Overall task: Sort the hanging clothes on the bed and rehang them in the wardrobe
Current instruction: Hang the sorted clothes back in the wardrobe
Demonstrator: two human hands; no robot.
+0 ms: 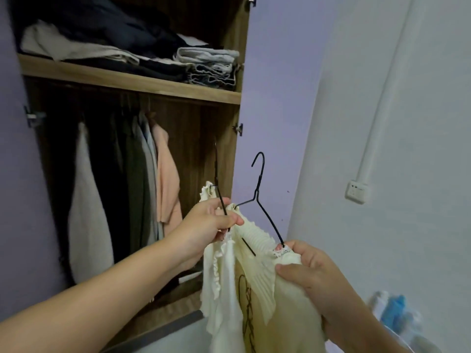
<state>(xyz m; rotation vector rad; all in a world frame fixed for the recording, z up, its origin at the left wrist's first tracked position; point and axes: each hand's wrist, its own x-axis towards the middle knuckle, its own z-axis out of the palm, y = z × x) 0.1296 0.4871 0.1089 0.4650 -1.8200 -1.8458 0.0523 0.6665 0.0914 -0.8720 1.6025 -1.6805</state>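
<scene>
Wardrobe (211, 138) open, top edge and base cut off by frame. One shelf (127, 79) carries folded clothes (206, 68); exact count unreadable, dark pile at back merges with shadow. Below it the rail is too dark to make out; hanging clothes (142, 179) there number roughly six, the dark ones blur together. One peach top (167, 179) sits at the right end, one white piece (86, 212) at the left.

Cream garments (257, 289) held in front of wardrobe, right of the hanging row; lower part cut off by frame bottom. Looks like two pieces, can't confirm. Two black wire hangers: first hanger (262, 200) with hook up and fully visible, second hanger (216, 179) thin, its hook lost against the dark wood.

Left hand (206, 228) raised, forearm extended, thumb and fingers pinching the second hanger's wire plus ruffled fabric. Right hand (313, 273) lower, fingers curled, gripping the cream fabric at the first hanger's shoulder end.

One wall socket (356, 192) on the right wall. Blue-white items (395, 312) at bottom right, blurred, unidentifiable.
</scene>
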